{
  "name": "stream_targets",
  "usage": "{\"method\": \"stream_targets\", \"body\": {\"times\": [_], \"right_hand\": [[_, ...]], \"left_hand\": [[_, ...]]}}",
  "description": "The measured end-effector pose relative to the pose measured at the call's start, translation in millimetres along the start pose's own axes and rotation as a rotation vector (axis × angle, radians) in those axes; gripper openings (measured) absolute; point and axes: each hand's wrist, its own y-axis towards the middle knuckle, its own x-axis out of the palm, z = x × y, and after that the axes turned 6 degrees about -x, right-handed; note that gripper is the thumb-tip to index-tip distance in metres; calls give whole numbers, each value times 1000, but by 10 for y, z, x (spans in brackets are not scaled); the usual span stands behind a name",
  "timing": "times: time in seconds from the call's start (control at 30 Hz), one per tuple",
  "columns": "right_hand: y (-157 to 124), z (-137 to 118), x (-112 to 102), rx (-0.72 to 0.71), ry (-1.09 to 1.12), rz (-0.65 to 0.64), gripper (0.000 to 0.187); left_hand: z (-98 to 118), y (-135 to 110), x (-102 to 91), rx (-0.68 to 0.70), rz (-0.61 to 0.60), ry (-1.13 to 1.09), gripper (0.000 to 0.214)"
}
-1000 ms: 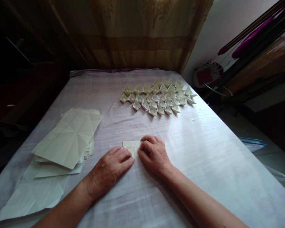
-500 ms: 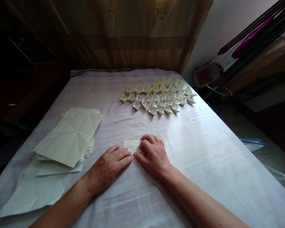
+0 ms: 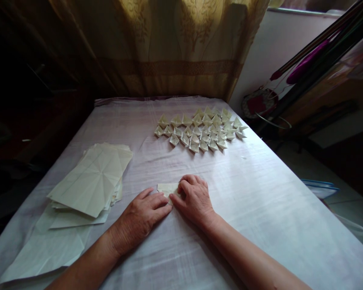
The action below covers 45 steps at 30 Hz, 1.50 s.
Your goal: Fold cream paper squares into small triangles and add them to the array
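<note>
A small piece of folded paper point(image 3: 168, 188) lies flat on the cloth-covered table between my hands. The fingertips of my left hand point(image 3: 148, 211) press its near left corner, with the index finger lying a little apart from the others. My right hand point(image 3: 195, 198) grips the right side, its fingers curled over the edge and its thumb on the near part. Both hands cover much of the paper, so its near edge is partly hidden. Several folded paper boats point(image 3: 204, 129) stand grouped beyond my hands.
On the left lies a stack of creased paper sheets point(image 3: 90, 177), with larger sheets beneath. A curtain point(image 3: 175, 44) hangs behind the table point(image 3: 248, 225). Off the right edge are a round bag point(image 3: 258, 102) and a blue-rimmed object point(image 3: 320, 188). A tiny white scrap point(image 3: 243, 157) lies near the boats.
The camera has tipped up slightly, so the scene sits lower. My left fingertips have slid a little right along the paper's near edge, while my right hand keeps its hold.
</note>
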Motion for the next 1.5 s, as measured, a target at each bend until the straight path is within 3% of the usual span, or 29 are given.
{"method": "stream_targets", "body": {"times": [0.23,0.47,0.8,1.07,1.33,1.43,1.5], "right_hand": [[77,-23,38,58,-57,10,21],[56,-18,54,43,-76,28,21],[45,-11,60,42,-83,29,21],[47,-16,56,39,-69,40,21],[15,53,57,-6,-7,63,7],[-6,97,45,-46,37,72,16],[-16,119,38,-64,44,71,18]], "left_hand": [[18,-22,17,5,37,20,31],[-15,-92,89,24,33,136,33],[-76,-98,70,-16,37,128,36],[-139,-116,80,-182,90,227,44],[52,-9,67,-291,144,247,37],[161,61,69,-328,144,265,21],[226,96,86,-347,156,273,24]]}}
